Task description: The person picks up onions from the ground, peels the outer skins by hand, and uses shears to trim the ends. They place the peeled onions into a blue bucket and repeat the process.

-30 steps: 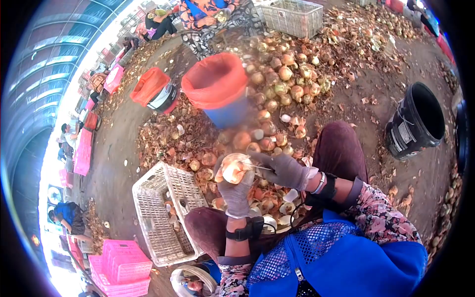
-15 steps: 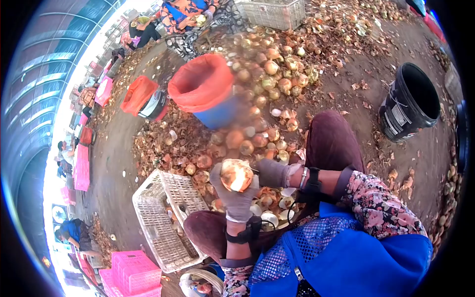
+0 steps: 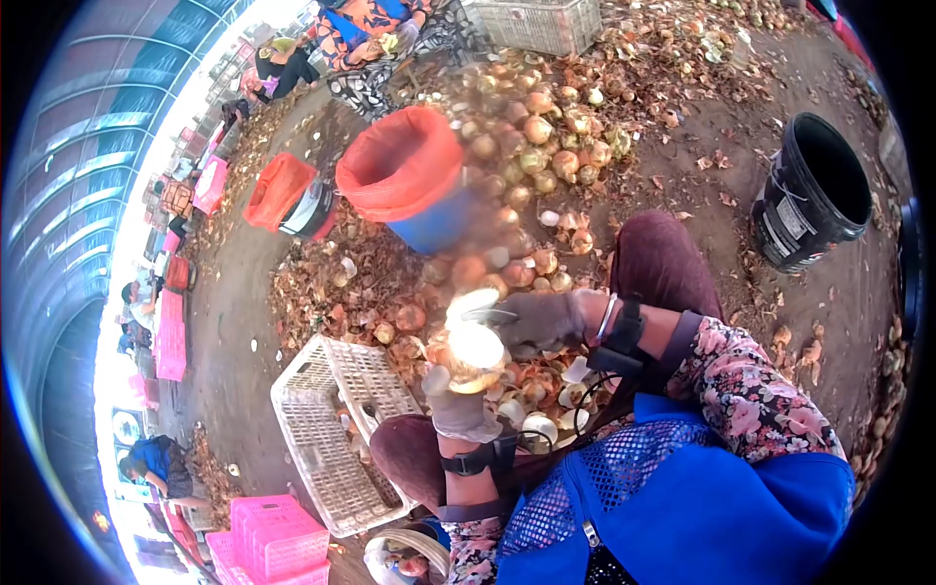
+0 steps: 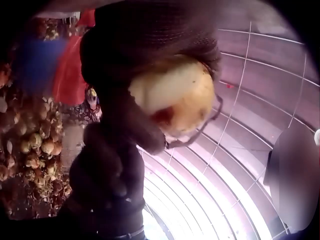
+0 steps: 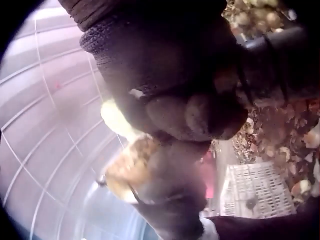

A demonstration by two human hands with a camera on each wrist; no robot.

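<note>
My gloved left hand grips an onion from below, its fingers around the lower side. The onion's upper face is pale and glaring in the light; brown skin still clings to part of it in the left wrist view, where the onion sits between dark gloves. Against its far side, my gloved right hand has curled fingers around a small knife, whose handle is hidden in the glove. A pale flap of peel stands up beside the blade.
A white crate stands at left, a peel bucket below it. Ahead are a blue bucket with red netting and a heap of onions. A black bucket stands right. Another person sits opposite.
The onion's upper side has gone from brown skin to pale flesh, with a flap lifted. My right hand has risen slightly along the onion. The head view has shifted a little.
</note>
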